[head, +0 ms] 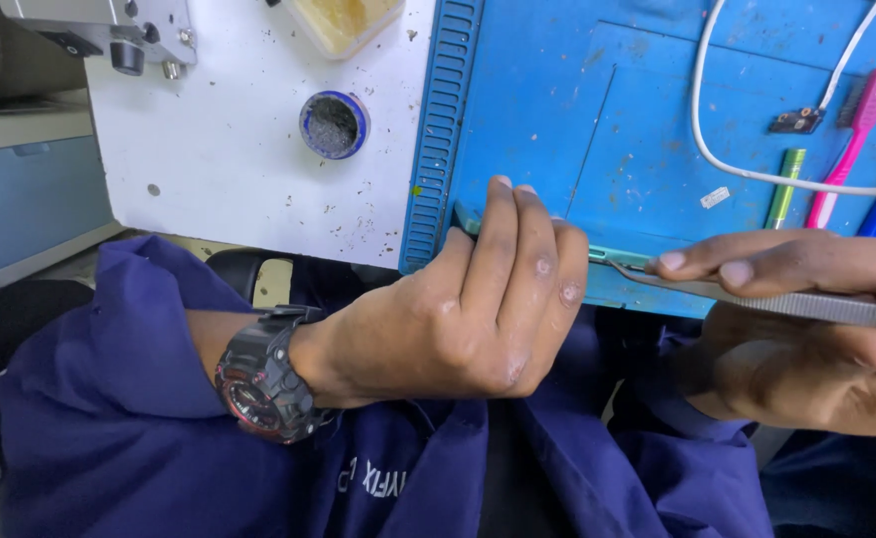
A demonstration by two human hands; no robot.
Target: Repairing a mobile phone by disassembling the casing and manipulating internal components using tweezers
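Gripping phone [473, 221], left hand [458, 309] closed

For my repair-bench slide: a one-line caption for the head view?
Left hand grips a thin device on edge at the blue mat; right hand holds metal tweezers against it.

Blue work mat [557, 120] as landmark. On its right part: pink brush [849, 139], green pen [785, 187], white cable [702, 110]. Left of the mat, on white table [229, 169]: round blue-rimmed tin [333, 125], grey contents.
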